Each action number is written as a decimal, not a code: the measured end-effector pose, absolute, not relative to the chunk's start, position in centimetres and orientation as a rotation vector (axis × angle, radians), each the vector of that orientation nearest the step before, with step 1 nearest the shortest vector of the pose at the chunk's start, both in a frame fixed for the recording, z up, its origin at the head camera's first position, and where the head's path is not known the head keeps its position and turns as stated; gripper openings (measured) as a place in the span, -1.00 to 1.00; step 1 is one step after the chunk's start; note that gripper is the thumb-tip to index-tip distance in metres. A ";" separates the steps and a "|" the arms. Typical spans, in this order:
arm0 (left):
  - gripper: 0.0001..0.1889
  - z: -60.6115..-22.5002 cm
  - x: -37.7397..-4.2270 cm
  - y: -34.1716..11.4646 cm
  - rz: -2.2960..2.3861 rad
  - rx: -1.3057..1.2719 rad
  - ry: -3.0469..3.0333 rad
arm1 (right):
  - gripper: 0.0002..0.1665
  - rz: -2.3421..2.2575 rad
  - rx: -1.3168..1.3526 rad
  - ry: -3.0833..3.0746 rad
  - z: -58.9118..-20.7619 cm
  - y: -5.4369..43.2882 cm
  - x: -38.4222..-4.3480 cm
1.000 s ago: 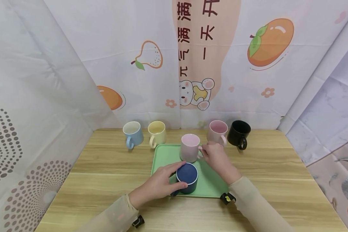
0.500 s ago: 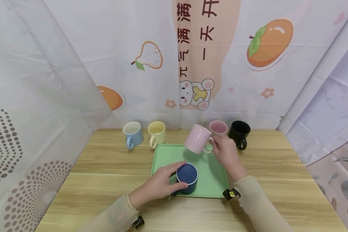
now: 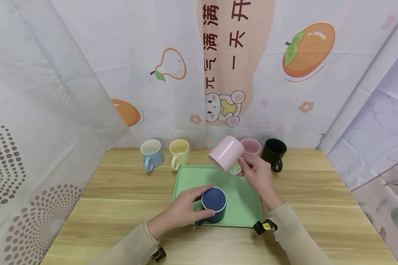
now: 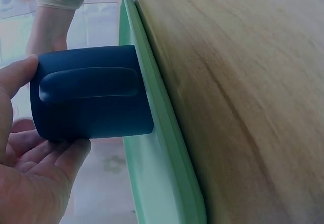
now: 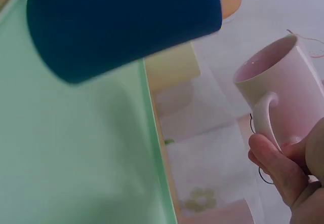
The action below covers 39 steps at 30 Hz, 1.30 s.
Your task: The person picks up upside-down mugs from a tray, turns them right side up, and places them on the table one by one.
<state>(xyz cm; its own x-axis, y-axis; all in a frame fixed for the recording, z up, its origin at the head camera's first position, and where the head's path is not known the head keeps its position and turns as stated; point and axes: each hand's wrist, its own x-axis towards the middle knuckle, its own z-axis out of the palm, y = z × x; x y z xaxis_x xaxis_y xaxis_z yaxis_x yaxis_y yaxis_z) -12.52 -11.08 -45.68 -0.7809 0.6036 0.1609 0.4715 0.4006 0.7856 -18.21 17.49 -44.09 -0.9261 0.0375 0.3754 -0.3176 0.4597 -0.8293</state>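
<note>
A pale pink mug [image 3: 226, 153] hangs tilted above the back of a green tray [image 3: 242, 217], its mouth turned down to the left. My right hand [image 3: 258, 176] pinches its handle; the right wrist view shows the mug's mouth [image 5: 268, 59] angled towards the tray side. On the tray's front part stands a navy mug [image 3: 215, 204], a flat blue face edged in white turned up. My left hand [image 3: 182, 210] grips it, thumb and fingers on opposite sides. Its handle [image 4: 88, 84] shows in the left wrist view, facing that camera.
Behind the tray stand a light blue mug [image 3: 152, 154] and a yellow mug [image 3: 180, 152] on the left. To the right are another pink mug [image 3: 250, 146], partly hidden by my right hand, and a black mug [image 3: 273, 151]. A printed curtain [image 3: 172, 106] hangs behind the wooden table [image 3: 119, 191].
My right hand has lifted the pale pink mug off the tray by its handle, up and to the right, tilting it mouth to the left. Left hand and navy mug stay put.
</note>
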 end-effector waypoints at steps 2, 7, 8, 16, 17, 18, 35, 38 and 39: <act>-0.21 -45.7 -12.5 -11.1 1.322 0.950 2.509 | -0.79 1.605 0.194 -2.369 -44.1 17.0 -18.1; -0.21 -45.6 -12.6 -11.2 1.285 0.955 2.545 | -0.74 2.024 0.106 -2.287 -44.3 15.9 -18.0; -0.21 -45.6 -12.8 -11.2 1.275 0.967 2.554 | -0.73 2.092 0.099 -2.264 -44.3 15.7 -18.0; -0.27 -43.9 -14.1 -9.9 1.325 0.967 2.553 | -0.68 2.276 0.096 -2.229 -44.1 14.7 -18.0; -0.32 -43.8 -14.3 -9.6 1.376 0.955 2.546 | -0.67 2.280 0.095 -2.236 -44.0 14.6 -17.9; -0.37 -43.7 -14.5 -9.3 1.438 0.937 2.535 | -0.67 2.285 0.091 -2.239 -44.0 14.6 -18.0; -0.67 -41.3 -16.3 -5.6 1.997 0.503 2.148 | -0.63 2.344 0.021 -2.285 -44.1 13.0 -18.1; -0.69 -41.3 -16.3 -5.3 2.022 0.430 2.091 | -0.64 2.336 0.047 -2.295 -44.1 12.9 -18.2; -0.69 -41.2 -16.3 -5.2 2.029 0.412 2.073 | -0.64 2.334 0.057 -2.298 -44.0 12.9 -18.2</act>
